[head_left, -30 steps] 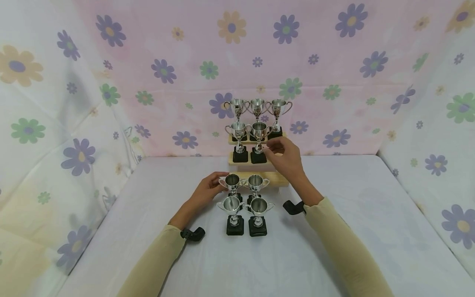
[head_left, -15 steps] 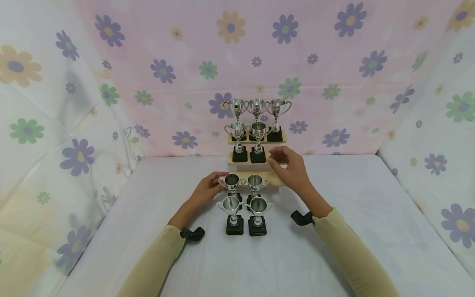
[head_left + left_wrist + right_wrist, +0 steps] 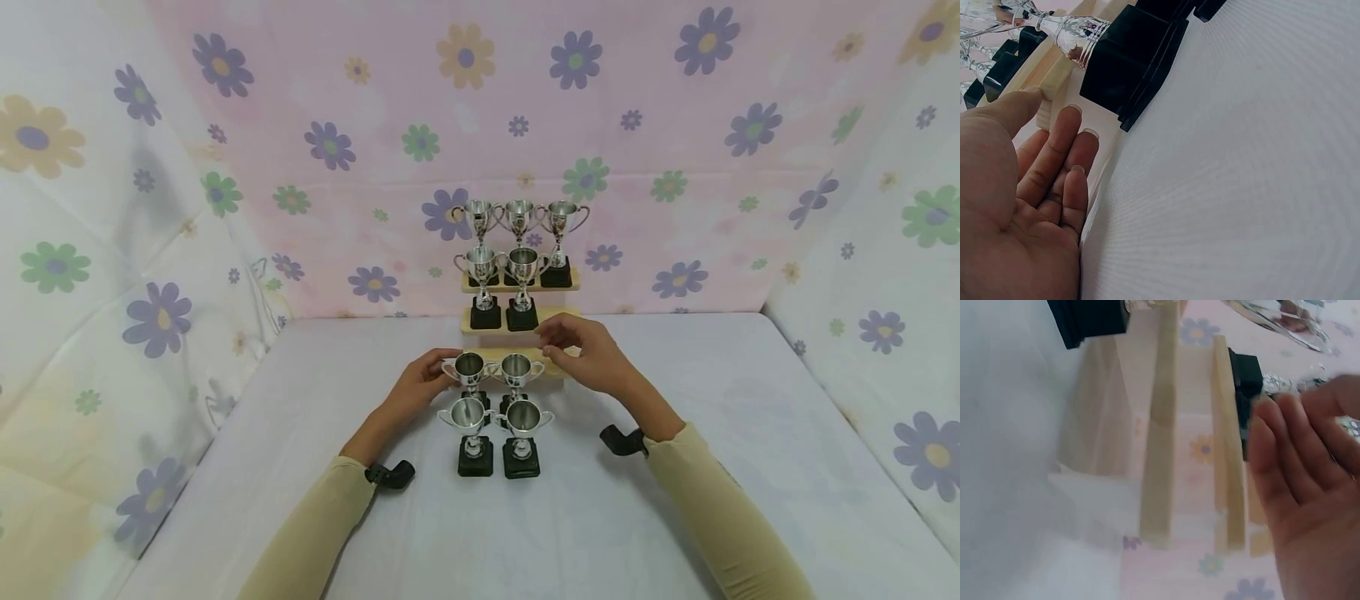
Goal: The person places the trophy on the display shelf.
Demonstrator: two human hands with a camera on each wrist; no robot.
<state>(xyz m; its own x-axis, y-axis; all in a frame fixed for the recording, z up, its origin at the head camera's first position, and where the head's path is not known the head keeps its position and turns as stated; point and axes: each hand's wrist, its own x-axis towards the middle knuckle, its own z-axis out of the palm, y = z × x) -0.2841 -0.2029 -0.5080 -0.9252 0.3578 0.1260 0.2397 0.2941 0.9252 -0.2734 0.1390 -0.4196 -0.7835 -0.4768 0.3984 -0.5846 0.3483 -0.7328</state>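
Observation:
A tiered wooden display stand stands at the back of the table. Its top tier bears three silver trophy cups on black bases, its middle tier two more, such as the trophy cup on the right. Before it, on the table, several trophy cups stand upright in two rows of two. My left hand holds the left end of the lowest tier; in the left wrist view its thumb lies against the wood. Loosely curled and holding nothing, my right hand hovers by the stand's right side.
A white cloth covers the table. Floral fabric hangs behind and on both sides. The front trophy cups stand between my forearms, their handles nearly touching. Black wrist cameras sit on both wrists.
My right hand has drawn away from the right trophy cup on the middle tier, moving down toward the lowest tier. That cup stays standing there. My left hand has kept its place.

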